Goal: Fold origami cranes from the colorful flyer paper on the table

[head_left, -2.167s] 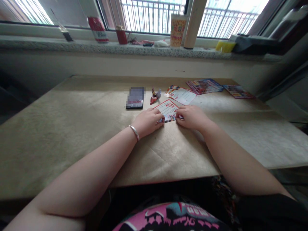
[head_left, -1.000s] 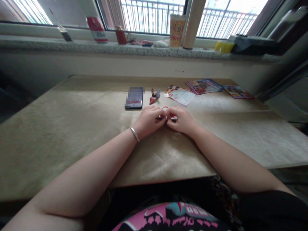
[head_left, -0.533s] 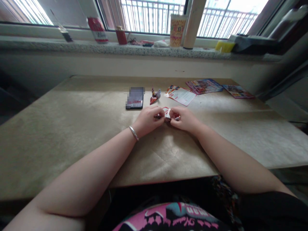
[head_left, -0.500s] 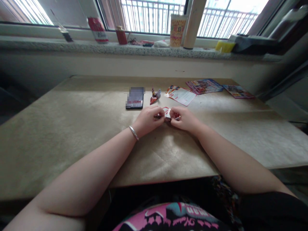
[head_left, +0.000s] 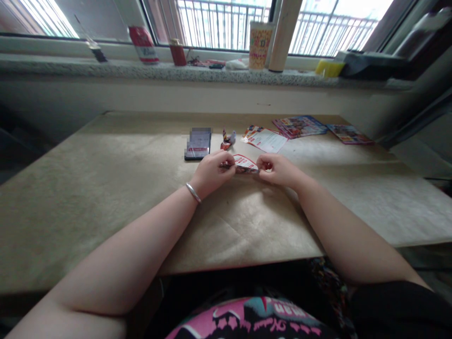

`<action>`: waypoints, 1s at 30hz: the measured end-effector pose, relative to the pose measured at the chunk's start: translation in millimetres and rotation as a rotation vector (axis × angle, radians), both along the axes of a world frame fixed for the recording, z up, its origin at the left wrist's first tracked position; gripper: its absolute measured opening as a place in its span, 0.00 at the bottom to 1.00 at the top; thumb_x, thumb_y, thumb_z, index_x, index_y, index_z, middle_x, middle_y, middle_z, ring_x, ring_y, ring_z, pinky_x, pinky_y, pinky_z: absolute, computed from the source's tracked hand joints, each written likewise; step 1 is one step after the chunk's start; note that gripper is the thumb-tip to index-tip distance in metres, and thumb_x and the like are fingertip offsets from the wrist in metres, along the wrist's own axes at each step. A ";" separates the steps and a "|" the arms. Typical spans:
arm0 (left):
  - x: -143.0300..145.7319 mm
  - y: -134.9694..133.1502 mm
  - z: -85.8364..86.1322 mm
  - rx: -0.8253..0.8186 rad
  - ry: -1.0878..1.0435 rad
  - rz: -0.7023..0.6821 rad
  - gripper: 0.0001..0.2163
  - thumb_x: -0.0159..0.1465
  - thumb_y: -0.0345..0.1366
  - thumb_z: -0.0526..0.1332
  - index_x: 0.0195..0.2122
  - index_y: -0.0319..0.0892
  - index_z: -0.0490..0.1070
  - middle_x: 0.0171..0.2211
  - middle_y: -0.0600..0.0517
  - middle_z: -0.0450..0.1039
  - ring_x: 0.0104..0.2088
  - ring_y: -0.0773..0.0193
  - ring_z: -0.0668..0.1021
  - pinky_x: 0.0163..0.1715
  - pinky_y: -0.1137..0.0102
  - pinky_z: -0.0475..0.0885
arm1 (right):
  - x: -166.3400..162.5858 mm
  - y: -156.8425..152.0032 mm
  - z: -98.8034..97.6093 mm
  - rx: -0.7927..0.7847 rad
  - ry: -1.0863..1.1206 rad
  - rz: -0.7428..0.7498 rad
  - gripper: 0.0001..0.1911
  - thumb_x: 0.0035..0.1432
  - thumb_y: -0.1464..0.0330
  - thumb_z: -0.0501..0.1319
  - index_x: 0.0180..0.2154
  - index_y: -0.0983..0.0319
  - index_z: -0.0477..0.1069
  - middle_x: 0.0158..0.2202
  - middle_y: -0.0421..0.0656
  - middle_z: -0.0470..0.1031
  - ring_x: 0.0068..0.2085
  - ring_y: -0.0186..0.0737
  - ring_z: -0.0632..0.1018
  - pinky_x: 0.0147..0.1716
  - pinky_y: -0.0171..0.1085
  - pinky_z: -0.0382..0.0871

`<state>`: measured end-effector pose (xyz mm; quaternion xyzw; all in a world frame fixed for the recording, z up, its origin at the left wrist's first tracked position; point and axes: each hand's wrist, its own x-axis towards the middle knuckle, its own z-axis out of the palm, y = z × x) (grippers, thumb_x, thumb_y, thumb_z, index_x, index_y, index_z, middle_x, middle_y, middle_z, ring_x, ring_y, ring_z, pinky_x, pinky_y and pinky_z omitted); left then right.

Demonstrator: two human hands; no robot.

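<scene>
A small red-and-white printed paper, partly folded, is held just above the brown paper-covered table. My left hand, with a silver bangle on the wrist, pinches its left end with closed fingers. At the paper's right end my right hand is closed in a pinch too. A folded paper figure stands just behind the hands.
A dark phone lies left of the figure. Loose printed sheets and leaflets lie at the back right. The stone windowsill holds a red can, a paper cup and a yellow sponge.
The hands came together while folding the paper, then moved apart again. The paper now shows as a longer strip stretched between them, lifted slightly off the table.
</scene>
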<state>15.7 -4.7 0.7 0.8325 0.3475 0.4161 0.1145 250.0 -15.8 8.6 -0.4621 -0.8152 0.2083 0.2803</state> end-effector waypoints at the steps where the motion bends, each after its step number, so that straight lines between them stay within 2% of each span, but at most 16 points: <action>1: 0.3 -0.7 0.3 -0.006 0.000 -0.009 0.03 0.59 0.32 0.59 0.29 0.41 0.69 0.28 0.54 0.70 0.30 0.67 0.72 0.32 0.73 0.66 | 1.6 0.5 0.6 -0.007 -0.005 0.007 0.01 0.44 0.71 0.57 0.25 0.61 0.65 0.24 0.37 0.66 0.27 0.33 0.66 0.27 0.34 0.57; 8: 0.8 -1.7 1.8 -0.032 -0.014 0.012 0.02 0.58 0.32 0.59 0.29 0.41 0.68 0.29 0.54 0.71 0.31 0.67 0.72 0.33 0.72 0.67 | 9.2 1.3 3.4 -0.036 -0.045 0.008 0.02 0.44 0.70 0.56 0.26 0.61 0.65 0.24 0.37 0.65 0.26 0.33 0.65 0.27 0.34 0.57; 14: -1.2 2.1 0.7 -0.120 -0.045 0.068 0.02 0.58 0.33 0.60 0.29 0.41 0.68 0.29 0.54 0.71 0.30 0.66 0.72 0.32 0.72 0.68 | 17.1 5.6 1.6 -0.105 -0.078 0.000 0.02 0.43 0.69 0.56 0.25 0.60 0.64 0.22 0.36 0.63 0.25 0.32 0.64 0.26 0.34 0.54; 21: -1.4 2.1 0.5 -0.110 -0.033 0.068 0.02 0.58 0.33 0.60 0.29 0.41 0.68 0.29 0.54 0.70 0.31 0.66 0.72 0.34 0.72 0.68 | 24.8 8.2 1.7 -0.137 -0.083 0.007 0.03 0.43 0.70 0.55 0.26 0.60 0.63 0.23 0.35 0.63 0.25 0.32 0.64 0.26 0.34 0.54; 30: -2.1 0.4 2.5 -0.111 -0.035 0.138 0.03 0.58 0.33 0.60 0.29 0.41 0.67 0.30 0.53 0.71 0.31 0.66 0.72 0.35 0.71 0.69 | 28.3 8.2 1.4 -0.169 -0.098 0.005 0.03 0.43 0.70 0.56 0.26 0.60 0.63 0.22 0.35 0.63 0.25 0.32 0.64 0.25 0.34 0.54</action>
